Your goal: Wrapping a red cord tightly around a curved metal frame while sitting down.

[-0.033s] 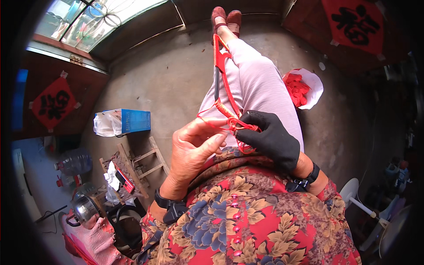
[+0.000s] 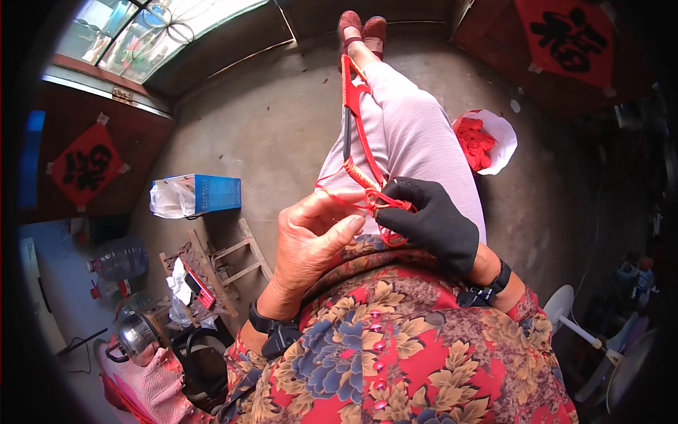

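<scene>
I sit with my legs [image 2: 417,134] stretched out in pale pink trousers and red shoes [image 2: 361,27]. A woven red cord [image 2: 361,138] runs taut from my feet back to my hands, with a dark thin rod [image 2: 347,138] lying along it. My left hand [image 2: 311,240] is bare and pinches loose red strands at the near end of the cord. My right hand [image 2: 431,222], in a black glove, grips the knotted end [image 2: 385,203] right beside the left fingertips. Each wrist wears a dark band.
A white bag of red cord [image 2: 487,141] lies on the concrete floor to the right of my legs. To the left are a blue box with a white plastic bag [image 2: 201,194], a small wooden stool [image 2: 226,261], a metal kettle [image 2: 138,338] and a water bottle [image 2: 116,258]. A white fan [image 2: 565,311] stands at the right.
</scene>
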The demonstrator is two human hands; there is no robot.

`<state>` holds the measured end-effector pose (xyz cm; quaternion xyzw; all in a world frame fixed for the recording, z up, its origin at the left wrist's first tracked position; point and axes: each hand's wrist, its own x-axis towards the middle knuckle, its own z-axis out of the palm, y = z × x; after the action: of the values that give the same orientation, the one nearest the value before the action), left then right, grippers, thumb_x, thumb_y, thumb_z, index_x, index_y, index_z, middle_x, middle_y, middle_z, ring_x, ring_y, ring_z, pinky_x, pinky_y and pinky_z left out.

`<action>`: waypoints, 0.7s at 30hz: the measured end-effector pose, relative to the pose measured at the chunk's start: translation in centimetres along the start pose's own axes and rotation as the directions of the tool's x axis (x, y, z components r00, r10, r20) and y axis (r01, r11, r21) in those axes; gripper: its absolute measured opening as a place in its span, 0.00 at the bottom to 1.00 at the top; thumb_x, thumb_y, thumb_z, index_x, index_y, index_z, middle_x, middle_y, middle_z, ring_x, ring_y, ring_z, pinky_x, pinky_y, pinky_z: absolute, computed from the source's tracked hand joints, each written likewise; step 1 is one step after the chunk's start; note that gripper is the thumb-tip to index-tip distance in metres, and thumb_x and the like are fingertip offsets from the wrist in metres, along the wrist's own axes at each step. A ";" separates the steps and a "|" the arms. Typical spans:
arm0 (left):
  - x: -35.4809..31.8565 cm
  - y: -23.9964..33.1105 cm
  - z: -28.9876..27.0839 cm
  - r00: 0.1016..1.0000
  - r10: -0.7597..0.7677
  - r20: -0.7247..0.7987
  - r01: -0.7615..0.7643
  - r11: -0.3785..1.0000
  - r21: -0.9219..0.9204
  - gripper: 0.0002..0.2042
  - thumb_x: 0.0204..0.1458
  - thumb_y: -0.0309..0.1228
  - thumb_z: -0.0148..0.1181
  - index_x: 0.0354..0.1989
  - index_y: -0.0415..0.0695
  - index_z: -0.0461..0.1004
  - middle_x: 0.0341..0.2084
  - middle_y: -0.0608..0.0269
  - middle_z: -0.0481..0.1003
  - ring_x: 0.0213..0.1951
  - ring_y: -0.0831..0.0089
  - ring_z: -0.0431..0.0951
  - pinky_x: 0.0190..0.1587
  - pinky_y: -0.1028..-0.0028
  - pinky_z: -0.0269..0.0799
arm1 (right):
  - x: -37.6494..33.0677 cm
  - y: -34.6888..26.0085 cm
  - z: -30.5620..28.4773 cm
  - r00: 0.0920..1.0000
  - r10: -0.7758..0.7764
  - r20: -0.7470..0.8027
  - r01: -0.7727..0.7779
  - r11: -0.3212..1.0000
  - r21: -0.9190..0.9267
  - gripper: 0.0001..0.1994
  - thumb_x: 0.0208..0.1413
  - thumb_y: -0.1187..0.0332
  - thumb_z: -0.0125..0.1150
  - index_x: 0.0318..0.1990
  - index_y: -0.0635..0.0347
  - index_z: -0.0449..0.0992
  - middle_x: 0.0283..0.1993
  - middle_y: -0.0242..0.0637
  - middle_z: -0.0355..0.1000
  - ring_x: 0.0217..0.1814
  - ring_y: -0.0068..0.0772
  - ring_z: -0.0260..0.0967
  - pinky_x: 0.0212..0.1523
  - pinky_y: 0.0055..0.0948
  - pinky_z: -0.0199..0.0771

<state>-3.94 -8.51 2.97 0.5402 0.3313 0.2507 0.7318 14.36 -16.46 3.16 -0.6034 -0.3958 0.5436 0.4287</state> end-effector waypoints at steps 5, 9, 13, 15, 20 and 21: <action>0.0 -0.4 -0.1 0.999 0.008 0.043 -0.013 0.993 0.114 0.09 0.51 0.21 0.60 0.41 0.35 0.75 0.31 0.65 0.78 0.29 0.85 0.73 0.31 0.83 0.69 | -0.2 -0.1 0.6 1.000 -0.013 -0.005 0.013 0.997 -0.071 0.13 0.51 0.66 0.61 0.41 0.65 0.77 0.29 0.36 0.73 0.30 0.19 0.69 0.31 0.24 0.69; 0.1 -1.1 -0.2 0.999 -0.041 0.034 0.040 0.999 0.014 0.06 0.51 0.20 0.58 0.37 0.34 0.75 0.30 0.65 0.77 0.27 0.84 0.73 0.29 0.82 0.69 | 0.1 -0.2 0.5 1.000 0.005 -0.011 -0.005 0.997 -0.076 0.13 0.52 0.66 0.60 0.42 0.65 0.77 0.28 0.37 0.73 0.28 0.19 0.70 0.30 0.24 0.69; 0.2 -1.8 -0.4 0.994 -0.108 0.021 0.109 0.991 -0.079 0.03 0.51 0.21 0.58 0.33 0.35 0.73 0.28 0.61 0.76 0.24 0.78 0.76 0.26 0.80 0.72 | 0.2 -0.1 0.8 1.000 -0.022 -0.020 0.021 0.998 -0.058 0.12 0.52 0.67 0.59 0.40 0.66 0.77 0.26 0.36 0.71 0.28 0.17 0.67 0.30 0.24 0.68; 0.3 -2.0 -0.7 0.995 -0.100 -0.016 0.098 0.989 -0.114 0.03 0.50 0.22 0.57 0.31 0.36 0.71 0.27 0.58 0.75 0.23 0.74 0.76 0.25 0.78 0.74 | 0.4 0.4 0.3 0.998 -0.046 -0.033 0.042 0.995 -0.095 0.11 0.52 0.68 0.59 0.39 0.66 0.76 0.26 0.34 0.70 0.29 0.16 0.64 0.30 0.24 0.66; 0.5 -2.0 -1.3 0.990 -0.137 -0.044 0.113 0.928 -0.355 0.05 0.47 0.24 0.56 0.32 0.39 0.70 0.29 0.55 0.75 0.26 0.72 0.77 0.26 0.76 0.75 | 0.1 -0.5 -0.3 0.988 0.149 -0.039 -0.143 0.981 0.129 0.10 0.50 0.69 0.58 0.38 0.64 0.76 0.27 0.26 0.66 0.30 0.14 0.58 0.32 0.22 0.63; 0.5 -2.0 -1.3 0.990 -0.141 -0.005 0.129 0.918 -0.376 0.06 0.50 0.26 0.57 0.34 0.39 0.70 0.31 0.53 0.76 0.29 0.71 0.77 0.27 0.76 0.75 | 0.0 -0.5 -0.3 0.987 0.160 -0.030 -0.156 0.980 0.125 0.10 0.50 0.70 0.58 0.38 0.64 0.76 0.27 0.25 0.66 0.31 0.14 0.59 0.33 0.21 0.62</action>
<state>-4.58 -7.85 0.71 0.3623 0.3254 0.2669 0.8316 14.70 -16.28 3.65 -0.6162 -0.3041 0.5870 0.4280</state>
